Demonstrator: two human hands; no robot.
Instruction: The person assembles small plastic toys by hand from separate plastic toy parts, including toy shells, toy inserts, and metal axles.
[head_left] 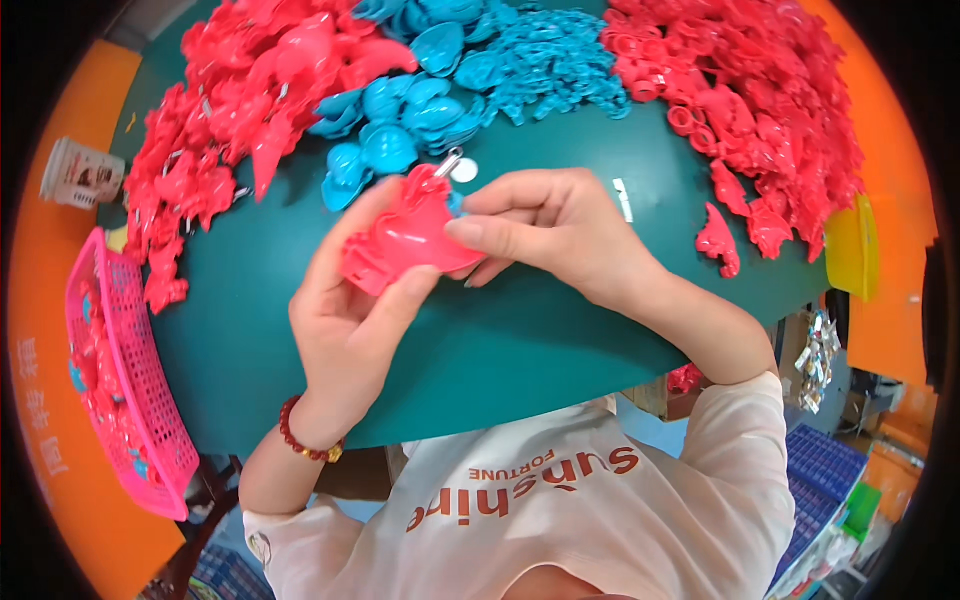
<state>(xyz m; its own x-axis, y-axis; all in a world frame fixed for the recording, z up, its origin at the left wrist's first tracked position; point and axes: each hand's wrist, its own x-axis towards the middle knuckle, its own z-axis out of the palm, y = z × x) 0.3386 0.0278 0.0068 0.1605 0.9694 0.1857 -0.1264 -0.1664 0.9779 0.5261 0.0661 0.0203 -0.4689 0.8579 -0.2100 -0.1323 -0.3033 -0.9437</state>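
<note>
Between my two hands, above the near part of the green table (480, 370), is a glossy red plastic shell piece (415, 232) with a rounded bulge. My left hand (345, 290) wraps round its left side, the thumb along the lower edge. My right hand (540, 225) pinches its right edge between thumb and fingers. A small bit of blue (456, 203) shows by the right fingertips; most of it is hidden. At the top of the red piece is a metal clip (449, 163), close to a white round disc (465, 170).
Red plastic parts (300, 60) are heaped at far left, blue shell parts (410, 110) and small blue pieces (550, 65) at the back, more red parts (780, 120) at right. A pink basket (135, 350) of parts stands left, near a paper cup (85, 172). A yellow bin (853, 245) is at right.
</note>
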